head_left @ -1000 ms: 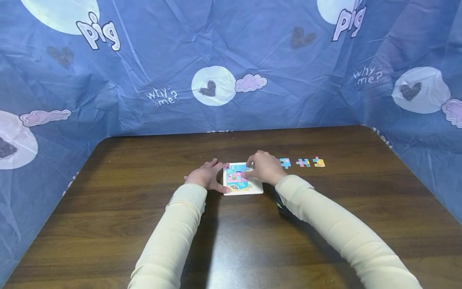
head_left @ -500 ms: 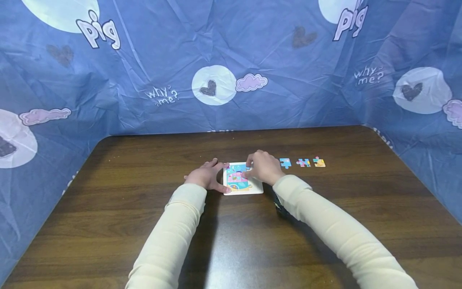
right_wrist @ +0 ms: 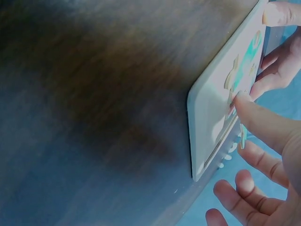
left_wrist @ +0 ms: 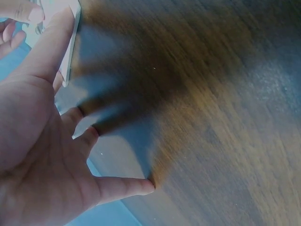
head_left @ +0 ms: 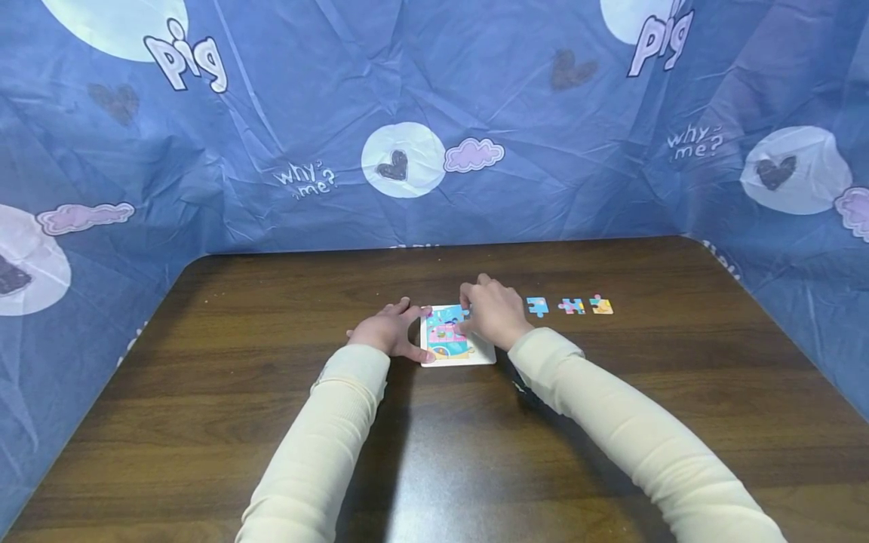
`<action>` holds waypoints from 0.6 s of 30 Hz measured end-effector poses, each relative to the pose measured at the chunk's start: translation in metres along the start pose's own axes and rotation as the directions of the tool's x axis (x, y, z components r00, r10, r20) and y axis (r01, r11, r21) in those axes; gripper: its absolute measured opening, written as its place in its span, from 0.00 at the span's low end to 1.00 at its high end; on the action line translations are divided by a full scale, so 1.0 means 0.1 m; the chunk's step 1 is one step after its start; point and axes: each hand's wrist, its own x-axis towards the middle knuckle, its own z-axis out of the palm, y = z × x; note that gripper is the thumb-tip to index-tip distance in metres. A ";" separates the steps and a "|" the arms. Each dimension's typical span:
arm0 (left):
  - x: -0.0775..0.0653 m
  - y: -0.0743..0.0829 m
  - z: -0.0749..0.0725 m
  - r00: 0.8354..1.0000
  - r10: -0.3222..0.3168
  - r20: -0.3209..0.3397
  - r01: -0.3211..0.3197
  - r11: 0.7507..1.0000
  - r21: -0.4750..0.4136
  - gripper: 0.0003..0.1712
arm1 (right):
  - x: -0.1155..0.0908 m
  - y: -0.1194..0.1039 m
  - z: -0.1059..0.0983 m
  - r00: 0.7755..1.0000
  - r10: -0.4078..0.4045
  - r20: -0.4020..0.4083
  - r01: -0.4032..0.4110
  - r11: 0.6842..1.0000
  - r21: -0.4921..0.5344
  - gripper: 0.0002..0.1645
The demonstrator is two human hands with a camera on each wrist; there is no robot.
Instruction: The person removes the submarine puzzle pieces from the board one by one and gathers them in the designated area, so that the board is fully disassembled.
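In the head view a white puzzle board lies at mid-table, its left part filled with a blue, pink and yellow picture. My left hand is spread along the board's left edge, thumb and index finger on its corners; the left wrist view shows the other fingers stretched out over the table. Over the board's right side, my right hand pinches a blue-green puzzle piece, seen edge-on by the index fingertip in the right wrist view. The thumb is close over the picture, and the remaining fingers are loosely bent.
Right of the board lie three loose puzzle pieces in a row: a blue one, a pink and blue one and a yellow one. A blue printed cloth hangs behind the brown wooden table.
My right hand has shifted slightly left and away from me over the board, its fingers a little higher. The left hand and the board have stayed put.
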 end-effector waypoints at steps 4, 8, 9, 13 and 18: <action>-0.01 0.00 0.00 1.000 0.008 -0.001 -0.008 1.000 -0.002 0.52 | 0.00 -0.01 0.00 1.000 -0.015 -0.018 0.014 1.000 -0.016 0.22; -0.01 0.00 -0.01 1.000 0.014 -0.004 -0.014 1.000 0.002 0.52 | 0.00 0.01 0.00 0.999 -0.028 -0.025 0.028 0.999 -0.016 0.23; 0.00 0.00 -0.01 1.000 0.014 -0.003 -0.014 1.000 0.002 0.52 | 0.00 0.01 -0.01 0.999 -0.029 -0.023 0.029 1.000 -0.011 0.23; 0.01 -0.01 0.00 1.000 0.009 -0.001 -0.009 1.000 0.003 0.52 | -0.01 0.03 -0.01 1.000 -0.031 0.004 0.031 0.999 0.021 0.25; 0.00 -0.01 0.01 1.000 0.006 -0.004 -0.006 1.000 0.005 0.52 | -0.01 0.05 -0.01 0.998 -0.037 0.043 0.035 0.998 0.051 0.28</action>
